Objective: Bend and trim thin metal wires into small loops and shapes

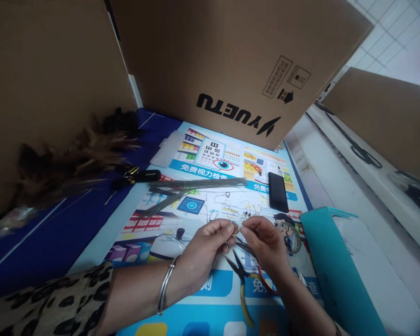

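My left hand (206,249) and my right hand (264,240) meet fingertip to fingertip over a printed poster (196,294) on the table. Both pinch a small thin wire piece (237,228) between them. A silver bangle sits on my left wrist, above a leopard-print sleeve. Under my hands lie pliers with yellow handles (243,284) and a second tool with red handles (266,282). A bundle of thin metal wires (196,185) lies further back. Small bent wire pieces (231,205) are scattered just beyond my fingers.
A black phone (278,191) lies right of the wires. A feather duster (73,161) and a black key fob (142,176) lie at the left. Big cardboard boxes (231,56) stand behind. A teal folder (332,270) leans at the right, beside a white ledge.
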A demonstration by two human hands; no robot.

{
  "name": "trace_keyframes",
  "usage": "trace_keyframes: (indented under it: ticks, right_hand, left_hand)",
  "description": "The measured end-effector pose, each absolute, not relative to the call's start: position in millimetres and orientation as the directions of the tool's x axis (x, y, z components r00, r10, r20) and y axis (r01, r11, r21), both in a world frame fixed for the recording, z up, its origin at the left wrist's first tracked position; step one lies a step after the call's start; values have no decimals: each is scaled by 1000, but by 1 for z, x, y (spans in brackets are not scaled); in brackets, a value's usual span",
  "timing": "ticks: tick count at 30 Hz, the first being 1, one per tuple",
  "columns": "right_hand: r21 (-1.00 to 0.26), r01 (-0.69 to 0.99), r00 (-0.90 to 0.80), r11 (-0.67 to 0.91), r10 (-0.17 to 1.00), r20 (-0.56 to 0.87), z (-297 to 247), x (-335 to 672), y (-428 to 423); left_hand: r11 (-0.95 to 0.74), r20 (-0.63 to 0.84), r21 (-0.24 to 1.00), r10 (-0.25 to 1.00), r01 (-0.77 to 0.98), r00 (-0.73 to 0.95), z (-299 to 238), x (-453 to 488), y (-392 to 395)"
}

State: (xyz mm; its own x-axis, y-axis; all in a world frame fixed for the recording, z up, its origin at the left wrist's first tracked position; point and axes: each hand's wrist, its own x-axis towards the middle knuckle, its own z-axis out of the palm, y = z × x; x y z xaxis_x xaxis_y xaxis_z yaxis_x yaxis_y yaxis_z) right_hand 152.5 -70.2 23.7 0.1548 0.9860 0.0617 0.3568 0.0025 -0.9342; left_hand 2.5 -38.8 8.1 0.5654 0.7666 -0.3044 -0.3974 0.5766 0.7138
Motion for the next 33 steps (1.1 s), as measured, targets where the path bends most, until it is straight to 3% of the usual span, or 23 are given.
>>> trace_keyframes:
  ticks: [7,10,12,16,22,28,33]
  right_hand:
    - [-990,47,73,-135,989,-132,16,155,-72]
    - [-993,-18,74,-117,990,-118,17,154,-72]
    - [-998,9,57,-68,996,-68,18,154,-72]
    - [-972,224,69,72,994,89,17,155,-72]
    - [-915,364,86,175,972,220,10,157,-73]
    - [-917,375,73,132,983,171,17,162,-77]
    - [-944,331,37,4,999,17,24,170,-76]
  left_hand:
    - [602,-246,668,734,-439,633,11,2,-36]
    - [639,-245,651,688,-410,684,12,2,-37]
    - [671,-263,647,642,-362,720,11,2,-37]
    - [709,-286,624,598,-329,749,10,1,-38]
    - [788,-260,495,536,-366,803,15,2,-38]
    - [814,-251,495,468,-304,847,9,0,-40]
    - [823,-299,550,353,-142,887,7,-2,-41]
